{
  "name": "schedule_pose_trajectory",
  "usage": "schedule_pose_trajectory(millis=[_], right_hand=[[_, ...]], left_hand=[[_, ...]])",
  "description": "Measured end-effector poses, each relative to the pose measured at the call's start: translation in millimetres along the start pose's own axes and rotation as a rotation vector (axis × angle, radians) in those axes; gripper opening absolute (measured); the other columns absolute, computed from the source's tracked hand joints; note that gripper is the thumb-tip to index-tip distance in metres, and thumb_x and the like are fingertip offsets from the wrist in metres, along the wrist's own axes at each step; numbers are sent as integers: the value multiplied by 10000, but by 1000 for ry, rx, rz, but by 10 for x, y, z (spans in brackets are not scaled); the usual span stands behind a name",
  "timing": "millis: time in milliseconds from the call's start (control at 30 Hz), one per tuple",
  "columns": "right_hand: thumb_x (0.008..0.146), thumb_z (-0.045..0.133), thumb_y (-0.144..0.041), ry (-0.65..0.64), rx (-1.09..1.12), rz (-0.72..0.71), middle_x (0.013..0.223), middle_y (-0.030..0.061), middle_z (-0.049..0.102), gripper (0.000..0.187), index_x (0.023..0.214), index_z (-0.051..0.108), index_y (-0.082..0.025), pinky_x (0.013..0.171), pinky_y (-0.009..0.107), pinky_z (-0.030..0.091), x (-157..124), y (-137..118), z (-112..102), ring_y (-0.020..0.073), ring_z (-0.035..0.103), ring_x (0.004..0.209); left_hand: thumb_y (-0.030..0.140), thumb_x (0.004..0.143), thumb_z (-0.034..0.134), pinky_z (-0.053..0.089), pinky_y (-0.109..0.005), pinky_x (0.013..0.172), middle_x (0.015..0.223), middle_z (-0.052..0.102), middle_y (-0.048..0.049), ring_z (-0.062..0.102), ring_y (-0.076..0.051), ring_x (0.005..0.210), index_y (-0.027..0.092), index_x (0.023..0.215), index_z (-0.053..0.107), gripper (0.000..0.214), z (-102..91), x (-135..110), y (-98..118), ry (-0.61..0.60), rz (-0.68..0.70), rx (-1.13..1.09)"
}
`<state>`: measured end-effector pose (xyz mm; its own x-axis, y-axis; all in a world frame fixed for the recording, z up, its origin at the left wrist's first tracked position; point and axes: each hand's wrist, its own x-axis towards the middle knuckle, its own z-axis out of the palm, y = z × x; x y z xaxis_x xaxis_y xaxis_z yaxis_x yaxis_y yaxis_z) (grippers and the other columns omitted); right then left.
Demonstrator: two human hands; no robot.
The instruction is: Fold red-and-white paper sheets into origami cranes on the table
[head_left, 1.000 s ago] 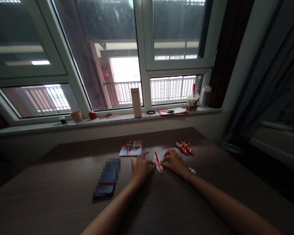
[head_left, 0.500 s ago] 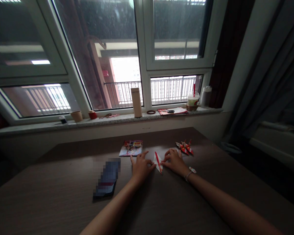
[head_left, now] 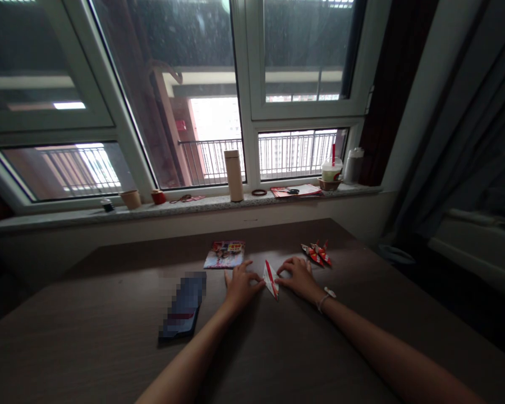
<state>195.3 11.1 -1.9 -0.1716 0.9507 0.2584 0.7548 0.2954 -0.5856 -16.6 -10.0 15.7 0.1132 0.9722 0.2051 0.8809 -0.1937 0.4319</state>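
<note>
A small folded paper piece (head_left: pixel 271 279), white with a red stripe, lies on the dark wooden table (head_left: pixel 109 336). My left hand (head_left: pixel 239 285) rests flat beside its left edge, fingers spread, fingertips pressing the paper. On the paper's right side my right hand (head_left: pixel 298 277) also lies flat, its fingers apart and touching that edge. A bracelet sits on my right wrist.
Finished red paper cranes (head_left: pixel 317 253) stand just beyond my right hand. A colourful stack of paper sheets (head_left: pixel 225 254) lies past my left hand, a dark phone (head_left: pixel 184 307) to its left. The windowsill holds a tall flask (head_left: pixel 234 175), cups (head_left: pixel 131 200) and a drink (head_left: pixel 331 169).
Both hands have shifted very slightly on the paper; nothing else has moved.
</note>
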Motion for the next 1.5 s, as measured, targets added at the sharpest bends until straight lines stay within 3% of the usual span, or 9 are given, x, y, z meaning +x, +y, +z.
schedule_pose_trajectory(millis=[267, 533, 767, 1000, 1333, 1500], right_hand=[[802, 696, -470, -19, 2, -43, 1161, 52, 608, 218, 964, 771, -345, 1116, 545, 171, 0, 15, 3, 289, 449, 1202], [799, 706, -451, -27, 8, -80, 1170, 43, 614, 232, 1005, 762, -358, 1126, 543, 167, 14, 55, 37, 286, 451, 1207], [806, 701, -451, -7, 18, -95, 1172, 55, 618, 252, 1029, 754, -346, 1129, 577, 153, 14, 52, 46, 295, 464, 1208], [812, 694, -430, 31, 67, -74, 1113, 63, 641, 190, 887, 777, -275, 1074, 478, 291, 30, 50, 59, 276, 498, 1168], [742, 744, -374, 68, 154, -43, 1094, 44, 675, 122, 746, 746, -252, 1068, 497, 298, 65, 139, 133, 285, 495, 1181], [764, 713, -344, 146, 177, -61, 1057, 58, 683, 118, 714, 730, -239, 1045, 507, 327, 86, 133, 142, 281, 533, 1123]], left_hand=[[309, 808, 710, 111, -686, 1138, 1405, 528, -73, 428, -311, 1342, 290, 962, 752, 161, 8, -15, -14, 65, 15, -18], [280, 787, 723, 161, -689, 1115, 1410, 522, -72, 407, -330, 1347, 260, 861, 764, 87, 74, 28, 41, 50, -67, -94], [262, 781, 721, 225, -604, 1128, 1393, 548, -47, 428, -318, 1326, 245, 754, 761, 51, 87, 31, 77, 112, -80, -158], [274, 777, 725, 288, -522, 1113, 1364, 577, -38, 455, -293, 1298, 240, 739, 757, 60, 92, 59, 42, 199, -85, -236], [267, 770, 737, 323, -498, 1100, 1324, 600, -42, 491, -280, 1250, 236, 717, 751, 63, 134, 80, -7, 238, -82, -254], [276, 745, 757, 363, -480, 1078, 1296, 590, -59, 475, -289, 1251, 230, 732, 736, 52, 169, 90, -27, 296, -72, -260]])
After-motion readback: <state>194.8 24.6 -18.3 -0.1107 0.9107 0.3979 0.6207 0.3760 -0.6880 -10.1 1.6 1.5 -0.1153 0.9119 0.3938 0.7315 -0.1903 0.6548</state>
